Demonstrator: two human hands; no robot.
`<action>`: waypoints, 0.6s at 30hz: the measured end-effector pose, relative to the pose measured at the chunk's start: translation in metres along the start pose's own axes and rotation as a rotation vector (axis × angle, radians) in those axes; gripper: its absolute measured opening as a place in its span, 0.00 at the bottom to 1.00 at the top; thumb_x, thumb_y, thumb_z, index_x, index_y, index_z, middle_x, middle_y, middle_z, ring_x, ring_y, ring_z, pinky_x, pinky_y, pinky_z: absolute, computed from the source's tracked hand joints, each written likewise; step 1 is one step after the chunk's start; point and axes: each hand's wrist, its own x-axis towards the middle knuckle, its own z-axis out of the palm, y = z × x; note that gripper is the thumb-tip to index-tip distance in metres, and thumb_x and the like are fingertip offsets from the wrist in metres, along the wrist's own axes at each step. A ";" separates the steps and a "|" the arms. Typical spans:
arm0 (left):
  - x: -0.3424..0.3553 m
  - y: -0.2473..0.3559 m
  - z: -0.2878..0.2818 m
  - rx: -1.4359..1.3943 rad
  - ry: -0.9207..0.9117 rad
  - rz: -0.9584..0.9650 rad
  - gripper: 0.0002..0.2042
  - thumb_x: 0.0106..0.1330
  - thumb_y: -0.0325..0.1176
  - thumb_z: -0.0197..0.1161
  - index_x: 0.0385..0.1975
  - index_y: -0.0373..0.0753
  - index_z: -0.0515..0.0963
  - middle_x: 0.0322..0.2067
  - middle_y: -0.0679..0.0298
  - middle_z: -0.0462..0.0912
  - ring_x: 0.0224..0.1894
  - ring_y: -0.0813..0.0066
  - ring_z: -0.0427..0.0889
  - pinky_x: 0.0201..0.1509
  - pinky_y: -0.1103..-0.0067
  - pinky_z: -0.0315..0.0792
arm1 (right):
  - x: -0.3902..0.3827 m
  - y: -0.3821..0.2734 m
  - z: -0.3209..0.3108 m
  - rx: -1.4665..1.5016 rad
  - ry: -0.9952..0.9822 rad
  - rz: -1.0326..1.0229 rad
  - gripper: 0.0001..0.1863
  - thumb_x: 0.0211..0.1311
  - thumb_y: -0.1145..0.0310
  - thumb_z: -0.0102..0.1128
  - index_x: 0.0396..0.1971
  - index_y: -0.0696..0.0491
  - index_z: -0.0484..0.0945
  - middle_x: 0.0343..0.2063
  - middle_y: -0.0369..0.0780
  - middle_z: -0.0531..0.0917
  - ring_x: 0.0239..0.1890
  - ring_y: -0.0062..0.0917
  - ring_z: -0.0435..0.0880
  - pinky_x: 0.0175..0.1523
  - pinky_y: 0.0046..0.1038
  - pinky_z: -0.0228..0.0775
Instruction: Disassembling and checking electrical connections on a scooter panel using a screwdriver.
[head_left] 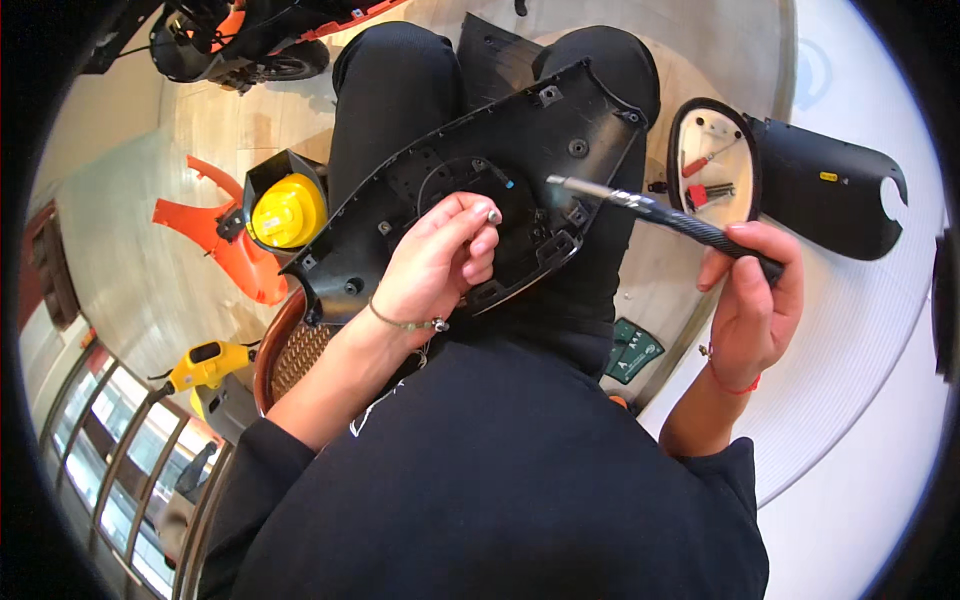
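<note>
A large black plastic panel (500,150) lies across my lap, inner side up. My left hand (440,255) rests on its middle and pinches a small silver screw (493,214) between the fingertips. My right hand (755,300) grips the black textured handle of a screwdriver (660,212). Its metal tip points left and hovers just above the panel near a screw hole at the panel's right side.
A white oval tray (715,150) with red-handled bits sits beside a second black panel (830,190) at right. A yellow cap in a black housing (287,210), orange body parts (225,240), a yellow power tool (205,365) and a woven stool edge (290,350) lie left.
</note>
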 end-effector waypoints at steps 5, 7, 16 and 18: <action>0.000 -0.002 -0.008 -0.063 -0.120 0.012 0.06 0.70 0.33 0.48 0.37 0.39 0.70 0.20 0.71 0.64 0.19 0.85 0.59 0.23 0.86 0.55 | -0.004 -0.016 0.030 -0.144 -0.178 -0.111 0.09 0.56 0.80 0.48 0.37 0.62 0.73 0.25 0.40 0.76 0.23 0.17 0.74 0.30 0.17 0.64; 0.000 -0.003 -0.011 -0.087 -0.135 0.021 0.06 0.70 0.33 0.48 0.37 0.39 0.70 0.20 0.71 0.64 0.19 0.85 0.60 0.23 0.86 0.55 | -0.007 -0.019 0.038 -0.182 -0.194 -0.102 0.09 0.56 0.81 0.49 0.37 0.62 0.73 0.23 0.39 0.76 0.23 0.17 0.74 0.29 0.17 0.64; -0.002 -0.004 -0.018 -0.168 -0.189 0.044 0.07 0.70 0.33 0.47 0.38 0.38 0.70 0.20 0.72 0.65 0.19 0.85 0.61 0.23 0.86 0.56 | -0.013 -0.014 0.053 -0.305 -0.248 -0.079 0.09 0.54 0.82 0.50 0.36 0.61 0.75 0.21 0.38 0.76 0.21 0.18 0.74 0.28 0.18 0.64; -0.004 -0.003 -0.017 -0.159 -0.196 0.050 0.07 0.70 0.33 0.47 0.38 0.38 0.70 0.20 0.72 0.65 0.19 0.85 0.61 0.23 0.86 0.56 | -0.012 -0.015 0.053 -0.272 -0.229 -0.055 0.09 0.55 0.81 0.50 0.36 0.61 0.75 0.21 0.38 0.76 0.21 0.18 0.74 0.28 0.18 0.64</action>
